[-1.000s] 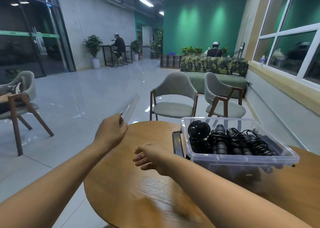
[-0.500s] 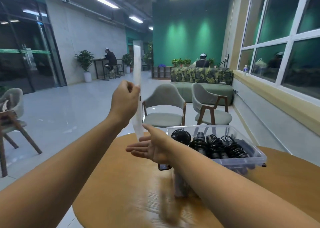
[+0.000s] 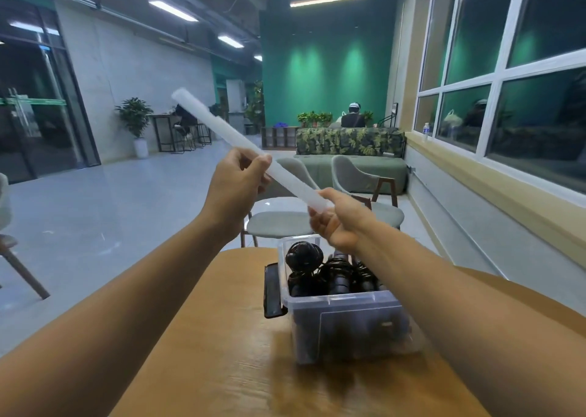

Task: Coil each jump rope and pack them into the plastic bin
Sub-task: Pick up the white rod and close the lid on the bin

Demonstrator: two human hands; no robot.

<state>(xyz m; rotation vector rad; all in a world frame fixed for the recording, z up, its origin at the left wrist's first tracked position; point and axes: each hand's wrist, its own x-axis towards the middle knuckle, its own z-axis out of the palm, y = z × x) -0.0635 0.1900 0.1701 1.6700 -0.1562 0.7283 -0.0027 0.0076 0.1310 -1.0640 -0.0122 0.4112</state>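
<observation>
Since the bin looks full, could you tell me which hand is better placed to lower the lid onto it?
Likely the right hand: it grips the lid at its lower end, above the plastic bin; the left hand holds it higher, leftward.

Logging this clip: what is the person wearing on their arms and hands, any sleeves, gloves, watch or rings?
The left forearm and right forearm are bare to the frame edge, no sleeves in view. The left hand and right hand wear no gloves; neither wrist carries a watch or band. No rings show.
</observation>
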